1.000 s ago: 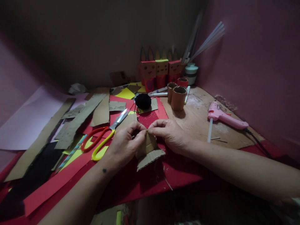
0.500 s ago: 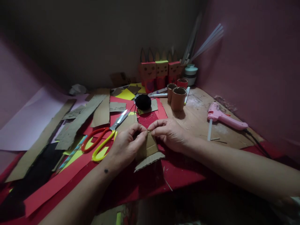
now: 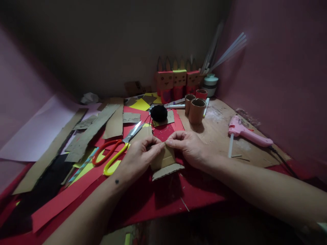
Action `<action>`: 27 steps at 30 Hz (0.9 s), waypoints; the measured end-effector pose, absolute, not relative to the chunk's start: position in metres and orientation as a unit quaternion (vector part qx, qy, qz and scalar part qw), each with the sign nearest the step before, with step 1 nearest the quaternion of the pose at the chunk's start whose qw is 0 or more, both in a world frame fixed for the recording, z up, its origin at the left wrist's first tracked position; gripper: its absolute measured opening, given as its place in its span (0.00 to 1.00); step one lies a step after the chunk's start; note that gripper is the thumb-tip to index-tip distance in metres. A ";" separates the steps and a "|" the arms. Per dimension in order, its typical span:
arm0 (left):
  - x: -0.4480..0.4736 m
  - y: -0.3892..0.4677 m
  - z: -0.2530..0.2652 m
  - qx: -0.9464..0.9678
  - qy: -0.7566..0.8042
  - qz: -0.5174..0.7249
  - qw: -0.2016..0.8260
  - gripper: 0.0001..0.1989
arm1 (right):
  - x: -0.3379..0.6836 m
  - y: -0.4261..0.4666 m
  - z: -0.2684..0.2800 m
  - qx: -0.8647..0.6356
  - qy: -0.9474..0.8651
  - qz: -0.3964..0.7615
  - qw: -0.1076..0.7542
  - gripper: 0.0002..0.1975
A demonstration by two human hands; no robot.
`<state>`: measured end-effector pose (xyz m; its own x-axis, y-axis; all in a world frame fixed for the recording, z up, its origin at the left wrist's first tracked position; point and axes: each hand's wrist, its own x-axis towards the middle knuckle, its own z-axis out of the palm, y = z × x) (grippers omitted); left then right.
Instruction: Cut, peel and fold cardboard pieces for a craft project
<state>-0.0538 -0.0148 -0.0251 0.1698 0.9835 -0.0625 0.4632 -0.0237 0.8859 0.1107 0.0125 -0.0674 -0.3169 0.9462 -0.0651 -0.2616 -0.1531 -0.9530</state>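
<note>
At frame centre we pinch the folded brown corrugated cardboard piece (image 3: 165,162) with left hand (image 3: 139,157) and right hand (image 3: 189,147) fingertips, the orange-and-yellow-handled scissors (image 3: 116,149) lying just left.

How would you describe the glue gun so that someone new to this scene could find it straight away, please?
Start at the bare wooden board on the right of the cluttered worktop, near the pink wall. The glue gun lies on its side there, beyond the right hand. It is the only pink tool, with a pale glue stick beside its nozzle.
</note>
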 end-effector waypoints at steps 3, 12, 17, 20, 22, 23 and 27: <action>-0.057 -0.012 -0.025 0.624 0.556 0.301 0.459 0.13 | 0.113 0.018 -0.067 -0.367 -0.472 0.634 0.491 0.10; -0.056 -0.014 -0.025 0.559 0.537 0.347 0.528 0.12 | 0.115 0.014 -0.066 -0.365 -0.453 0.698 0.418 0.12; -0.060 -0.011 -0.028 0.544 0.537 0.350 0.541 0.12 | 0.117 0.016 -0.065 -0.375 -0.417 0.700 0.443 0.13; -0.060 -0.008 -0.033 0.547 0.522 0.372 0.539 0.12 | 0.114 0.016 -0.065 -0.324 -0.429 0.737 0.409 0.14; -0.061 -0.006 -0.034 0.543 0.512 0.396 0.535 0.11 | 0.113 0.015 -0.064 -0.311 -0.439 0.740 0.405 0.16; -0.062 -0.006 -0.034 0.540 0.506 0.416 0.528 0.13 | 0.112 0.016 -0.064 -0.314 -0.435 0.735 0.414 0.17; -0.065 -0.008 -0.029 0.608 0.442 0.445 0.487 0.23 | 0.113 0.020 -0.063 -0.328 -0.393 0.720 0.469 0.16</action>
